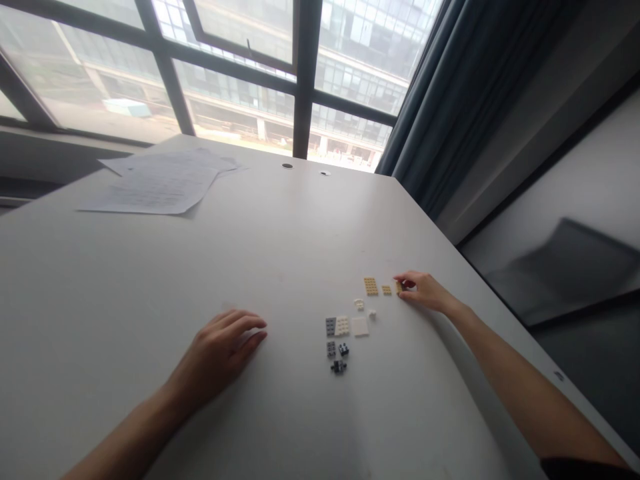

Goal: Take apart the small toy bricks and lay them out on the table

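My right hand (419,289) has its thumb and fingers closed around a small tan building brick (399,287) at the table surface. Just left of it lie a small tan plate (387,291) and a larger tan studded plate (371,287). Nearer to me are a cream piece (359,304), a small white piece (372,315), a smooth white tile (360,327), a white studded plate (342,325) and a dark grey plate (330,326). Below them sit a grey brick (331,349), a dark blue brick (343,349) and a black piece (339,367). My left hand (227,347) rests on the table, fingers loosely extended, holding nothing.
The white table (280,240) carries a pile of printed papers (160,183) at its far left. Two round cable holes (287,166) lie near the far edge, below a window. A dark curtain (425,120) hangs beyond the right edge.
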Demonstrator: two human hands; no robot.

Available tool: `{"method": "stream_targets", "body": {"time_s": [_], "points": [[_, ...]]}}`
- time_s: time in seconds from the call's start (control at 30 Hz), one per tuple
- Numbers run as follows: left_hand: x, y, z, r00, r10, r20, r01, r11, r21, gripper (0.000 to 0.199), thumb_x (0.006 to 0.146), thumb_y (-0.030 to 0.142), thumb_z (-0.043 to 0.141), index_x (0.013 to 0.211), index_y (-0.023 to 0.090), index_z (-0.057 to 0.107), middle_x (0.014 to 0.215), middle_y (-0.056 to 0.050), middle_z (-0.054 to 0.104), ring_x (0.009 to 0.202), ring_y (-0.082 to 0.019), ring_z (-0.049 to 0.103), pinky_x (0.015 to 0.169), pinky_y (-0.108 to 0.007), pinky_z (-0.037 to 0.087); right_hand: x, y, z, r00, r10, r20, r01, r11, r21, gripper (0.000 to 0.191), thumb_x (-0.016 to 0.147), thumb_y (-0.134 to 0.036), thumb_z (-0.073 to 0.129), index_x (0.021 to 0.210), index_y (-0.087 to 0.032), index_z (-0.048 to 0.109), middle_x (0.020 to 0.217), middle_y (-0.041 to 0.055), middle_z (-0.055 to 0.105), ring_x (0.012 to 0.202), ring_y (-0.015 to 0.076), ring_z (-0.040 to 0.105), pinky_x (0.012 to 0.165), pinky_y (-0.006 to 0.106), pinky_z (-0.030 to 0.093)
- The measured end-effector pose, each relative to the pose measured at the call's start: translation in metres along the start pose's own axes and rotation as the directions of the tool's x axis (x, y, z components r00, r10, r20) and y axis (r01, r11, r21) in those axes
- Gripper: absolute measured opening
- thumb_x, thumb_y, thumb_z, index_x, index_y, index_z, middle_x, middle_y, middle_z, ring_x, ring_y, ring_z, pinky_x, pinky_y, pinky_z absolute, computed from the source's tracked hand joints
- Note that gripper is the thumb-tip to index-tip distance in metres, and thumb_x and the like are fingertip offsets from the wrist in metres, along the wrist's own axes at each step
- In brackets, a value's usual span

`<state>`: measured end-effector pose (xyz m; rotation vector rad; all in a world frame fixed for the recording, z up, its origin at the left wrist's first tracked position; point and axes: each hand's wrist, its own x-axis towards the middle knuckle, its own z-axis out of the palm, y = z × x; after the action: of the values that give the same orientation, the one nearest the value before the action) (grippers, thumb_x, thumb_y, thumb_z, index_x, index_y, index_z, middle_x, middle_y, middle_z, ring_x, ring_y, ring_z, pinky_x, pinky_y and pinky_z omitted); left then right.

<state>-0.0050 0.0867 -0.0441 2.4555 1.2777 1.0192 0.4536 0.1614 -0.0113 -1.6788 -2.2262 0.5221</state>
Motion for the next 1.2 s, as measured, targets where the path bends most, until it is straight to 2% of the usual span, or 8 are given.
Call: {"method": "stream_targets", "body": {"time_s": [0.13,0.6,0.7,0.8,0.87,1.03,1.1,1.2], "points": [[0.0,0.0,0.0,1.0,0.007,0.005,-0.007,1.0,-0.002,0.014,0.087,0.032,0.055,0.089,0.02,0.063,0.088,-0.003,0.068,0.082,-0.016,0.063,0.08,-0.027,0.047,-0.002,0.002,-0.002,1.0,0.02,0.017,-0.021,1.0,0.02,0.044,0.068,-0.016,0.07,0.112,-0.02,0.067,0.097,0.004,0.071,0.081,0.018,0.064,0.077,0.03,0.053],[-0.001,-0.001,0.001,1.0,0.001,0.012,-0.001,1.0,0.001,0.015,0.088,0.031,0.054,0.088,0.02,0.063,0.088,-0.003,0.068,0.083,-0.016,0.062,0.082,-0.028,0.046,-0.001,0.005,0.001,0.999,0.041,0.016,-0.042,0.999,0.033,0.038,0.07,-0.019,0.069,0.108,-0.019,0.067,0.092,0.0034,0.069,0.08,0.0169,0.064,0.079,0.029,0.052],[-0.002,-0.002,0.001,1.0,-0.002,0.014,0.002,1.0,-0.005,0.015,0.088,0.031,0.054,0.089,0.02,0.063,0.089,-0.004,0.068,0.084,-0.017,0.062,0.082,-0.028,0.046,-0.003,0.0,0.001,0.999,0.02,-0.037,-0.02,1.0,-0.006,0.042,0.068,-0.021,0.072,0.109,-0.02,0.066,0.103,0.0056,0.066,0.077,0.0162,0.064,0.074,0.029,0.053],[-0.003,-0.003,0.002,1.0,-0.007,0.027,0.007,1.0,-0.008,0.015,0.089,0.03,0.053,0.09,0.02,0.063,0.09,-0.005,0.068,0.085,-0.017,0.062,0.083,-0.029,0.045,-0.007,-0.017,0.004,0.99,-0.036,-0.137,0.023,0.995,-0.1,0.044,0.068,-0.024,0.074,0.111,-0.021,0.065,0.116,0.0082,0.06,0.086,0.0198,0.063,0.078,0.034,0.054],[-0.003,-0.003,0.002,0.999,-0.006,0.033,0.006,1.0,-0.006,0.014,0.089,0.03,0.053,0.09,0.02,0.062,0.09,-0.004,0.068,0.085,-0.017,0.061,0.083,-0.029,0.045,-0.011,-0.038,0.008,0.982,-0.095,-0.163,0.073,0.988,-0.136,0.044,0.07,-0.025,0.075,0.113,-0.022,0.064,0.115,0.0086,0.06,0.098,0.0238,0.06,0.086,0.039,0.051],[-0.002,-0.001,0.001,1.0,0.01,0.024,-0.01,1.0,0.003,0.013,0.088,0.03,0.054,0.089,0.02,0.062,0.089,-0.004,0.068,0.084,-0.016,0.061,0.083,-0.029,0.045,-0.021,-0.105,0.032,0.955,-0.296,-0.026,0.295,0.954,-0.06,0.042,0.074,-0.026,0.075,0.114,-0.023,0.062,0.11,0.0066,0.065,0.107,0.0237,0.056,0.094,0.041,0.045],[-0.002,0.0,0.001,1.0,0.01,0.022,-0.01,1.0,0.006,0.013,0.088,0.029,0.053,0.089,0.02,0.062,0.089,-0.004,0.068,0.083,-0.016,0.061,0.082,-0.029,0.045,-0.022,-0.126,0.044,0.941,-0.339,0.015,0.339,0.941,-0.016,0.04,0.076,-0.027,0.074,0.114,-0.021,0.063,0.108,0.0071,0.066,0.105,0.0228,0.057,0.093,0.039,0.046],[-0.002,0.0,0.001,1.0,0.012,0.025,-0.012,1.0,0.006,0.012,0.089,0.028,0.053,0.089,0.02,0.062,0.089,-0.004,0.067,0.083,-0.016,0.061,0.08,-0.028,0.045,-0.021,-0.144,0.061,0.934,-0.353,0.059,0.353,0.936,0.015,0.04,0.076,-0.028,0.075,0.112,-0.019,0.063,0.107,0.0072,0.067,0.103,0.0225,0.057,0.093,0.037,0.045]]}}
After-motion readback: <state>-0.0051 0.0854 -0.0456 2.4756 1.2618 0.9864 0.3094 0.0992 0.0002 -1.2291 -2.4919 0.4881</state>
